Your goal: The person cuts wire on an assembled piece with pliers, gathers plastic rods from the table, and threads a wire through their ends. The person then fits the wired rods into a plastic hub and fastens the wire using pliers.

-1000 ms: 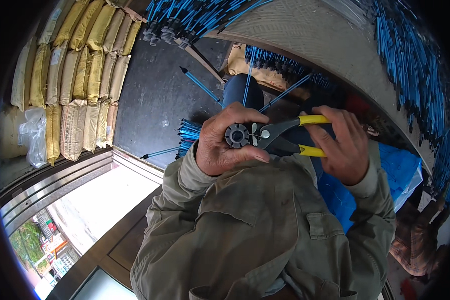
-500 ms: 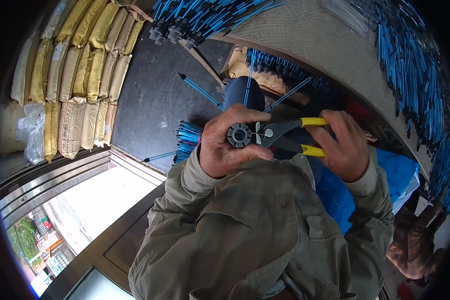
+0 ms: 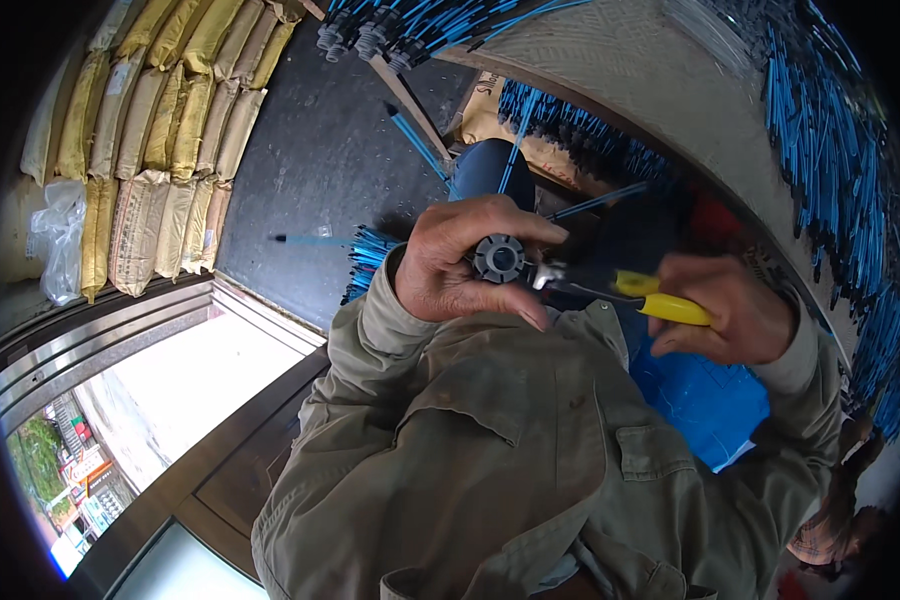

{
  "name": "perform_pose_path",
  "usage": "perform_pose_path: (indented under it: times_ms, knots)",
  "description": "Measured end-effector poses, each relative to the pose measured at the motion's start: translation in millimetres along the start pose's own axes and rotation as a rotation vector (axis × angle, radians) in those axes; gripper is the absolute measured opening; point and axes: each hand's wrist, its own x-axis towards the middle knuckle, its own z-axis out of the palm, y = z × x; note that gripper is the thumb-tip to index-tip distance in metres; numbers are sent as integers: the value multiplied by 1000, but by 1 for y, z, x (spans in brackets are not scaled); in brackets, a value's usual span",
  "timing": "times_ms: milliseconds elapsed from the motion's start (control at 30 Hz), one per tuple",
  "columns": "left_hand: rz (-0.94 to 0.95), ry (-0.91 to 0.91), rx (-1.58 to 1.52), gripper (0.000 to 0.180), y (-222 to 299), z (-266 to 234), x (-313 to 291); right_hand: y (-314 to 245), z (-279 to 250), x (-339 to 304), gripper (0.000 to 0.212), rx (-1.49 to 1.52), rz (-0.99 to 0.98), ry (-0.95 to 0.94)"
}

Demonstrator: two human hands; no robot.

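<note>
My left hand point(image 3: 450, 262) is closed round a black round hub point(image 3: 499, 241) with a notched rim and a hole in its middle. Thumb and forefinger reach past the hub toward the right. Thin blue rods point(image 3: 419, 142) with black ends fan out beyond this hand, seemingly from under the hub. My right hand point(image 3: 732, 312) grips yellow-handled pliers point(image 3: 676, 308), blurred by motion. Their metal jaws point at the hub's right side, between my left thumb and forefinger; whether they touch it or hold anything cannot be made out.
Stacked yellow and tan sacks point(image 3: 175, 125) stand at the far left beside a clear plastic bag point(image 3: 58, 240). A worktop point(image 3: 610, 60) curves across the far right, with bundles of blue rods point(image 3: 830, 150) on it. A blue sheet point(image 3: 705, 410) lies by my right arm. Another person point(image 3: 825, 530) is at the lower right.
My right hand and the pliers have moved right and a little nearer me, and the handles have swung closer together. The hub in my left hand has shifted slightly right.
</note>
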Motion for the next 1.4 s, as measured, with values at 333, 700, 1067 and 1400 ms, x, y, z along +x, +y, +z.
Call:
perform_pose_path:
  times_ms: [333, 700, 1067, 1400]
  knots:
    - [1, -241, -356, 67, -16, -20, 17, -7, 126, 25, 39, 1751, -147, -178]
    - [46, 109, -18, 105, -7, 23, 10, 24, 142, 60, 17, 937, 126, 932]
    - [-25, 341, 431, 80, -19, 85, -6, 46, 186, 68, 20, 1129, 50, 1030]
    - [-47, 211, 128, 48, -13, 34, -21, 20, 141, 72, 22, 358, -143, 978]
